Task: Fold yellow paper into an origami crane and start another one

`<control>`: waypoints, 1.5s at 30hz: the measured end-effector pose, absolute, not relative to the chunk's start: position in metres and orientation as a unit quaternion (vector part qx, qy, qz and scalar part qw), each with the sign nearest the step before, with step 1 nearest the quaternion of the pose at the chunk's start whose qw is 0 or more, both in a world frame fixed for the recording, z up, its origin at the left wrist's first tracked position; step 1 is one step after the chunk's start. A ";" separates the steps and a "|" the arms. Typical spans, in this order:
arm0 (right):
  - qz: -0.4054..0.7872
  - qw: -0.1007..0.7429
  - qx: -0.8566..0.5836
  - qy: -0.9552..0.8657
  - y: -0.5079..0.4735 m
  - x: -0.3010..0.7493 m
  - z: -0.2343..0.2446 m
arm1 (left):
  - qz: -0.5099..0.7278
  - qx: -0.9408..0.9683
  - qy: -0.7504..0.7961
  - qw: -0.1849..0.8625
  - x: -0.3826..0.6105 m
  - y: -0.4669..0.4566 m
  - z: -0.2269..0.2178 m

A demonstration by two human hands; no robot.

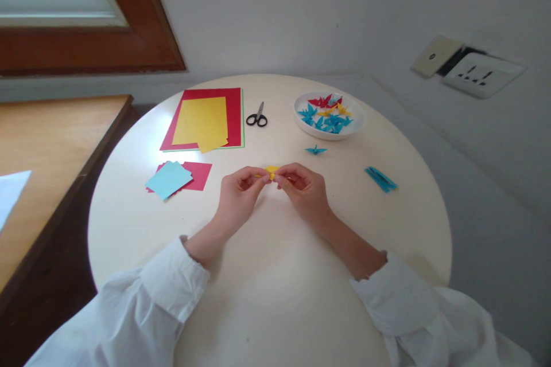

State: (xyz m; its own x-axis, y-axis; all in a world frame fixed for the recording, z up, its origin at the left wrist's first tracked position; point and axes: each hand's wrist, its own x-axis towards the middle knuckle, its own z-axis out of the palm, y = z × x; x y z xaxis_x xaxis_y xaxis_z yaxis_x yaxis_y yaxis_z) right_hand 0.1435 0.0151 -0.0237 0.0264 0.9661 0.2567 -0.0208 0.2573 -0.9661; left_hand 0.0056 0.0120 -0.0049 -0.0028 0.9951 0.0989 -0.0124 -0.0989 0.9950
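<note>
A small folded piece of yellow paper [271,170] is pinched between my two hands over the middle of the round table. My left hand [241,190] grips its left side with thumb and fingertips. From the right, my right hand [303,189] pinches the other side. Fingertips cover much of the paper, so its exact folded form is hard to make out. Beyond my right hand lies a single blue paper crane [315,150]. Past it, a white dish [331,135] holds several red, yellow and blue paper cranes.
Black-handled scissors [257,117] lie near the back, beside stacked red and yellow paper sheets [201,120]. Light blue and red paper squares [170,179] rest at the left. Narrow folded blue paper pieces [381,179] lie at the right. A wall socket [482,74] is behind.
</note>
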 end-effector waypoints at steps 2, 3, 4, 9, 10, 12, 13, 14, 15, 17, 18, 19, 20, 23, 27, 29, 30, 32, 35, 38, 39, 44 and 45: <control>0.424 0.576 -0.423 -0.557 0.015 0.143 -0.024 | 0.531 0.517 0.472 0.478 0.006 0.012 -0.005; 0.421 0.577 -0.419 -0.562 0.015 0.143 -0.025 | 0.533 0.515 0.471 0.478 0.006 0.012 -0.006; 0.417 0.577 -0.415 -0.567 0.015 0.143 -0.025 | 0.534 0.514 0.471 0.479 0.007 0.012 -0.006; 0.397 0.579 -0.403 -0.588 0.015 0.144 -0.028 | 0.535 0.505 0.472 0.486 0.008 0.011 -0.005; 0.394 0.578 -0.404 -0.590 0.015 0.145 -0.029 | 0.534 0.505 0.472 0.487 0.008 0.011 -0.005; 0.387 0.574 -0.411 -0.593 0.016 0.145 -0.029 | 0.531 0.507 0.474 0.485 0.008 0.011 -0.005; 0.384 0.573 -0.415 -0.594 0.016 0.145 -0.028 | 0.529 0.509 0.475 0.485 0.008 0.011 -0.005; 0.380 0.571 -0.419 -0.595 0.016 0.145 -0.028 | 0.527 0.511 0.476 0.485 0.008 0.011 -0.005; 0.375 0.570 -0.423 -0.596 0.016 0.145 -0.028 | 0.524 0.512 0.477 0.486 0.008 0.011 -0.006; 0.368 0.567 -0.431 -0.597 0.015 0.145 -0.027 | 0.520 0.517 0.477 0.484 0.008 0.011 -0.007; 0.365 0.565 -0.435 -0.598 0.015 0.145 -0.028 | 0.520 0.520 0.478 0.481 0.008 0.011 -0.007; 0.364 0.563 -0.438 -0.599 0.015 0.145 -0.028 | 0.520 0.523 0.480 0.475 0.008 0.011 -0.008; 0.364 0.561 -0.441 -0.599 0.015 0.144 -0.028 | 0.520 0.526 0.482 0.469 0.008 0.011 -0.009; 0.369 0.559 -0.445 -0.594 0.015 0.144 -0.028 | 0.517 0.530 0.489 0.460 0.008 0.011 -0.009; 0.389 0.561 -0.453 -0.573 0.014 0.142 -0.027 | 0.522 0.523 0.492 0.461 0.009 0.010 -0.008; 0.396 0.561 -0.457 -0.565 0.014 0.141 -0.025 | 0.526 0.520 0.491 0.460 0.009 0.010 -0.007; 0.399 0.562 -0.457 -0.563 0.014 0.141 -0.025 | 0.526 0.520 0.492 0.460 0.010 0.010 -0.007; 0.405 0.566 -0.454 -0.556 0.013 0.140 -0.024 | 0.528 0.518 0.492 0.460 0.010 0.010 -0.007; 0.412 0.575 -0.448 -0.548 0.013 0.140 -0.024 | 0.537 0.516 0.483 0.461 0.011 0.010 -0.007; 0.415 0.581 -0.445 -0.541 0.013 0.139 -0.024 | 0.547 0.518 0.477 0.453 0.011 0.012 -0.007; 0.414 0.584 -0.444 -0.539 0.013 0.139 -0.024 | 0.547 0.521 0.477 0.449 0.011 0.012 -0.007; 0.413 0.599 -0.434 -0.532 0.013 0.139 -0.025 | 0.543 0.526 0.482 0.444 0.011 0.012 -0.008; 0.413 0.601 -0.433 -0.530 0.013 0.139 -0.025 | 0.542 0.524 0.483 0.446 0.011 0.012 -0.009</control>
